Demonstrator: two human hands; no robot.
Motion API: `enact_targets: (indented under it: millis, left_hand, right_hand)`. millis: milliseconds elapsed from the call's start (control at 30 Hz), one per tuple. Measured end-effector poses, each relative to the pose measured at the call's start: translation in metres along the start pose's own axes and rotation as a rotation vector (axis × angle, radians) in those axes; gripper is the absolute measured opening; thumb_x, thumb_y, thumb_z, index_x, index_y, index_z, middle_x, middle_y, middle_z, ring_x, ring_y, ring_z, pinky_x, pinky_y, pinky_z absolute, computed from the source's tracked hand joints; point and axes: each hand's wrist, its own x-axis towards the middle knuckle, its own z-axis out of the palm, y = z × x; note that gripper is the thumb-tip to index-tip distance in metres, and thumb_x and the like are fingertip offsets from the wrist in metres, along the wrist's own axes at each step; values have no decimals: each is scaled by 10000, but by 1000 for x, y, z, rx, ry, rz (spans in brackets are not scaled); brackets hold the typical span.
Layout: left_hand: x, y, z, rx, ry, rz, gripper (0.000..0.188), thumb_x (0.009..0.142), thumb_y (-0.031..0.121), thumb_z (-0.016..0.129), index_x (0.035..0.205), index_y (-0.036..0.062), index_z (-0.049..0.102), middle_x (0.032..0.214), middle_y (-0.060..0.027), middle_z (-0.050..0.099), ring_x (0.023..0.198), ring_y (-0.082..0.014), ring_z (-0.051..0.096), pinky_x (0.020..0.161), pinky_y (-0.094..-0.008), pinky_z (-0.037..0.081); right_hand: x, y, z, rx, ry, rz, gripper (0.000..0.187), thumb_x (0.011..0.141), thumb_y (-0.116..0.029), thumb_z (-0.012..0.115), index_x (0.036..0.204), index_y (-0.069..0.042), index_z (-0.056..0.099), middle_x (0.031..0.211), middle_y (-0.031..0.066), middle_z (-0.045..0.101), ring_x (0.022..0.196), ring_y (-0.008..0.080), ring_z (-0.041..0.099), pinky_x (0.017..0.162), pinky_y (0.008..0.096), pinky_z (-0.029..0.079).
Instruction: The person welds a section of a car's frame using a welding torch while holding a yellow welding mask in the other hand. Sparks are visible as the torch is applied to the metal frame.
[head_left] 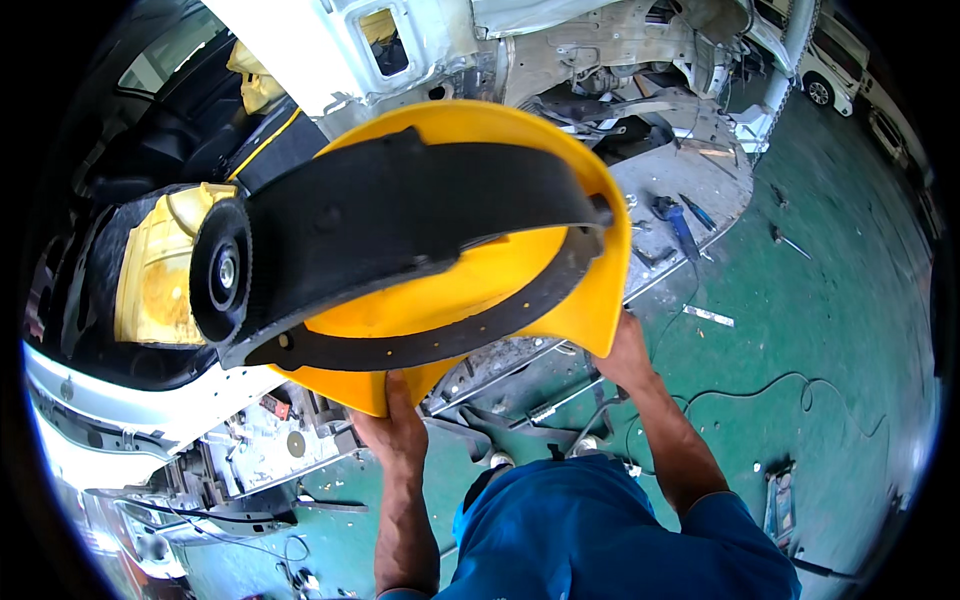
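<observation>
A large yellow protective face shield hangs before me, its inner side toward me. Across it runs a black headband with a round adjusting knob at the left end. My left hand grips the lower edge, thumb against the inside and other fingers mostly hidden behind the shell. At the lower right corner, my right hand is closed on the rim, its fingers partly covered by the shield.
A stripped white car body stands ahead and left, with a yellow moulded piece at its opening. A blue angle grinder lies on a grey platform. A cable trails over the green floor; a floor jack sits lower right.
</observation>
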Motion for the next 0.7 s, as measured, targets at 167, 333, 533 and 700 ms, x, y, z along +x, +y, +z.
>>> enact_targets:
  millis: [167,333,533,700]
  left_hand:
    - [2,14,10,-43,20,32,267,976,235,614,1108,4,634,917,-120,695,851,-228,695,770,-371,539]
    - [3,18,14,-10,26,108,270,975,245,616,1086,1,643,882,-114,699,827,-235,703,752,-371,541]
    - [2,20,15,-20,19,100,274,967,252,634,1063,-5,650,859,-116,702,801,-237,705,728,-365,538]
    - [3,19,16,-14,21,92,263,972,243,634,1038,-12,651,846,-105,695,782,-219,695,712,-346,529]
  right_hand:
    - [-2,-2,3,53,10,15,474,802,-122,747,1203,21,538,813,248,675,743,457,670,637,497,548]
    - [1,-15,-4,37,-4,-50,293,790,-99,744,1070,-55,672,865,197,700,779,416,681,673,451,560]
    - [-1,-18,-5,-33,-49,81,219,798,-120,744,1008,-70,708,883,168,712,799,389,689,677,437,556]
    - [0,-22,-7,-36,-37,62,203,806,-116,735,1001,-70,708,866,170,710,783,391,688,665,435,555]
